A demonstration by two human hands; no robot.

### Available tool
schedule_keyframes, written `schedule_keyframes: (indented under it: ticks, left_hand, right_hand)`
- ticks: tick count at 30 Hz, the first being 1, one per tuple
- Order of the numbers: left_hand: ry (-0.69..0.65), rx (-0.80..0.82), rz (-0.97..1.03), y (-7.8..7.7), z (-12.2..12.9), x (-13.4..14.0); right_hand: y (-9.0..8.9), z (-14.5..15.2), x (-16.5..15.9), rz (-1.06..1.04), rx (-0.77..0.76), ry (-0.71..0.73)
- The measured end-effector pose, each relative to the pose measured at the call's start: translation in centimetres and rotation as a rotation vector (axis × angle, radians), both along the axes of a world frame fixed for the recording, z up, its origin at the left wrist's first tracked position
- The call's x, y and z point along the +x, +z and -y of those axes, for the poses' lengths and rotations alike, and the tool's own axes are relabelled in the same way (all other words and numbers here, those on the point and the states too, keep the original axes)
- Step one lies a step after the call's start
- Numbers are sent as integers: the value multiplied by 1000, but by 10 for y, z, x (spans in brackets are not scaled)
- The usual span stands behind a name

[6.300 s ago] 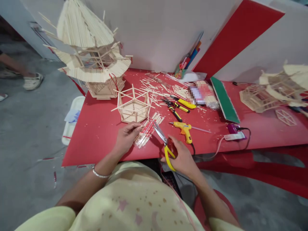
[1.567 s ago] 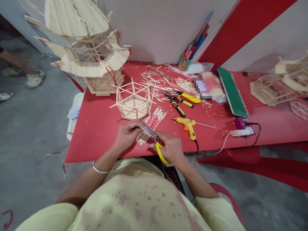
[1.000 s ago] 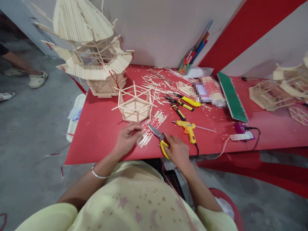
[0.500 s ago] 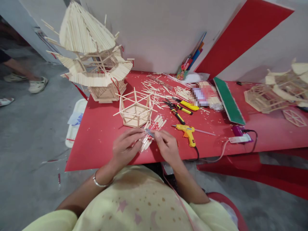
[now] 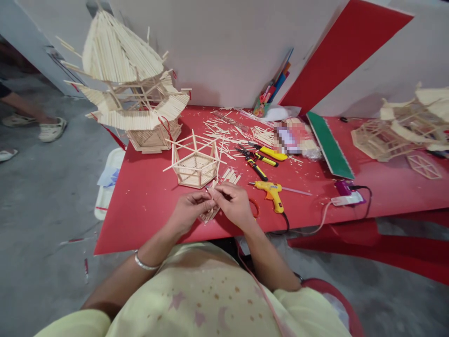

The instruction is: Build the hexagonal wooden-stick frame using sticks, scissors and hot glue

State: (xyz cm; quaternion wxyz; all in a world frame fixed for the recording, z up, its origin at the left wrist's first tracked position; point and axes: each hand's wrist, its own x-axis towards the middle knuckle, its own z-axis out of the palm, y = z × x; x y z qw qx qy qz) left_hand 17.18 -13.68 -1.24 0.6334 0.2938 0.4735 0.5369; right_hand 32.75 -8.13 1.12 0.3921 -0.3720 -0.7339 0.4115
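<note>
My left hand [image 5: 191, 210] and my right hand [image 5: 232, 204] meet fingertip to fingertip near the table's front edge, both pinched closed. A small thing with a dark tip pokes out between the fingers, mostly hidden, so I cannot make out its kind. Under the hands lies a bundle of wooden sticks [image 5: 231, 176] in clear wrapping, partly covered. Just beyond stands a hexagonal stick frame [image 5: 196, 164] with a slatted base and spokes across its top. Beside my right hand is a red ring-shaped thing [image 5: 255, 208].
A yellow glue gun [image 5: 271, 192], pliers [image 5: 256, 167] and a yellow-handled tool [image 5: 273, 153] lie right, near scattered sticks [image 5: 224, 135]. A tall stick pagoda [image 5: 140, 112] stands back left; another stick model [image 5: 393, 131] is far right. A person's legs [image 5: 28, 107] show left.
My hands have come closer together, and the grey strip that showed between them is now mostly hidden. The red ring-shaped thing has come into sight. The view has shifted slightly.
</note>
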Motion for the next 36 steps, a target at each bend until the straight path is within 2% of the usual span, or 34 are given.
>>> schedule_keyframes:
  ticks: [3, 6, 8, 10, 11, 13, 15, 17, 21, 25, 29, 31, 33, 36]
  left_hand:
    - [-42, -49, 7, 0, -1, 3]
    - [-25, -84, 44, 3, 0, 2]
    - [13, -97, 108, 6, -1, -2]
    - [51, -102, 167, 10, -3, -7]
    - [68, -101, 185, 11, -5, -10]
    - [97, -92, 204, 15, -10, -14]
    - [119, -78, 222, 17, -15, -18]
    - [129, -71, 242, 18, -20, -19]
    - [152, -75, 276, 19, -27, -21]
    - [156, -64, 287, 18, -27, -24]
    - [167, -77, 292, 18, -25, -27]
    - [170, -79, 298, 19, -24, -27]
    - [169, -67, 305, 20, -25, -27]
    - [174, -49, 312, 21, -25, -27]
  right_hand:
    - [-1, 1, 1, -12, 4, -5]
    - [0, -4, 16, 54, 42, -55]
    - [-3, -11, 40, 214, 134, -252]
    - [-11, -16, 73, 469, 225, -587]
    - [-17, -18, 91, 607, 221, -691]
    - [-30, -18, 123, 842, 172, -791]
    - [-43, -17, 146, 955, 90, -800]
    - [-52, -18, 158, 977, -28, -757]
    - [-58, -29, 165, 998, -236, -685]
    - [-59, -40, 173, 905, -267, -648]
    - [-48, -31, 168, 498, -181, -754]
    - [-32, -22, 156, 278, -186, -739]
    - [-10, -15, 137, 129, -178, -645]
    - [22, -14, 100, 80, -57, -447]
